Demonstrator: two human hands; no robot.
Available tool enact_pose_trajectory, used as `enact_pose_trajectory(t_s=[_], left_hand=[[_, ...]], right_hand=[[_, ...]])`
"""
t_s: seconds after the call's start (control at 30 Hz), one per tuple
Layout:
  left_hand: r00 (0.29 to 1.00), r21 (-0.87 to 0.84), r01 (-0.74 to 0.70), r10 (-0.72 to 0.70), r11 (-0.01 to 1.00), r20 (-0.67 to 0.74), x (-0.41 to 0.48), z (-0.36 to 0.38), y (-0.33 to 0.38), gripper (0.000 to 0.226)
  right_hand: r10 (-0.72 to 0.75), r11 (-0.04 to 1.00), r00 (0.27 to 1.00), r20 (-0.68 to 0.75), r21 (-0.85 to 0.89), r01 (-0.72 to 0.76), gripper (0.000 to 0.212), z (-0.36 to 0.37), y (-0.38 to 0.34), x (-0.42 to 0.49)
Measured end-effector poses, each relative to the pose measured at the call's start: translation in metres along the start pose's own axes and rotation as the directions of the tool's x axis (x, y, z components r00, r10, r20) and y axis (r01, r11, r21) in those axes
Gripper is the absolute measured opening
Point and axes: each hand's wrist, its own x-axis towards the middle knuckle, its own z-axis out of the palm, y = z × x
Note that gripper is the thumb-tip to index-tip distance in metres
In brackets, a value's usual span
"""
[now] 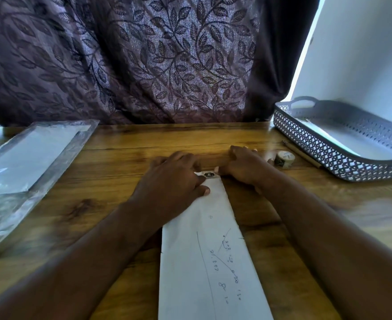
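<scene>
Now I have both forearms stretched forward over the wooden table (121, 162), meeting at the far end of the long folded paper (208, 250), which lies lengthwise in front of me. The left hand (174, 179) lies palm down on that end, its fingers together and flat, the thumb pressing the sheet. The right hand (243, 165) rests just beside it, fingers spread on the wood, thumb tip touching the small piece of tape (208, 174) on the paper's far edge. I see a tape roll (284, 159) near the right hand, beside a pencil (302, 154) and a grey tray (328, 148).
</scene>
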Motion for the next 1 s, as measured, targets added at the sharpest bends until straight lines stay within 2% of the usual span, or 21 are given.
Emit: enact_pose_trajectory(t_s=[0.13,0.2,0.27,0.33,0.37,0.43,0.53,0.6,0.73,0.87,1.0], left_hand=[[0.999,-0.259,0.004,-0.015,0.966,-0.04,-0.001,0.012,-0.012,0.04],[0.996,-0.338,0.04,-0.066,0.94,-0.064,0.0,0.015,-0.017,0.039],[0.989,-0.366,0.093,-0.127,0.926,-0.07,0.003,0.018,-0.018,0.054],[0.99,-0.315,0.12,-0.137,0.941,-0.032,0.004,0.021,-0.02,0.073],[0.992,-0.267,0.125,-0.13,0.955,-0.002,0.003,0.022,-0.021,0.076],[0.993,-0.196,0.113,-0.106,0.974,0.048,0.002,0.022,-0.02,0.066],[0.994,-0.179,0.093,-0.083,0.979,0.065,0.001,0.02,-0.016,0.049],[0.996,-0.157,0.082,-0.074,0.984,0.058,0.002,0.019,-0.014,0.047],[0.998,-0.157,0.069,-0.066,0.985,0.025,0.002,0.018,-0.014,0.049],[0.998,-0.125,-0.008,0.0,0.992,-0.066,0.0,0.014,-0.013,0.051],[0.999,-0.142,-0.003,-0.004,0.99,-0.05,0.002,0.014,-0.012,0.038]], right_hand=[[-0.007,1.0,1.0,0.001,-0.002,0.007,0.08,-0.002,0.0,-0.002],[-0.004,1.0,1.0,0.014,-0.003,0.004,0.079,0.0,0.001,0.001],[-0.002,1.0,1.0,0.031,-0.002,0.002,0.074,0.0,0.002,0.005],[-0.005,1.0,0.999,0.036,0.01,0.005,0.073,0.001,0.003,0.007],[-0.009,1.0,0.999,0.035,0.011,0.009,0.075,0.002,0.003,0.008],[-0.02,1.0,0.999,0.028,0.015,0.019,0.078,0.003,0.005,0.009],[-0.018,1.0,1.0,0.017,-0.008,0.018,0.075,0.003,0.006,0.009],[-0.012,0.997,1.0,-0.008,-0.071,0.011,0.076,0.006,0.004,0.008],[-0.03,0.982,0.999,-0.042,-0.188,0.021,0.098,0.013,0.0,0.002],[-0.033,0.98,0.997,-0.063,-0.199,0.02,0.093,0.014,0.001,0.003],[-0.032,0.98,0.998,-0.054,-0.197,0.021,0.093,0.012,-0.002,0.001]])
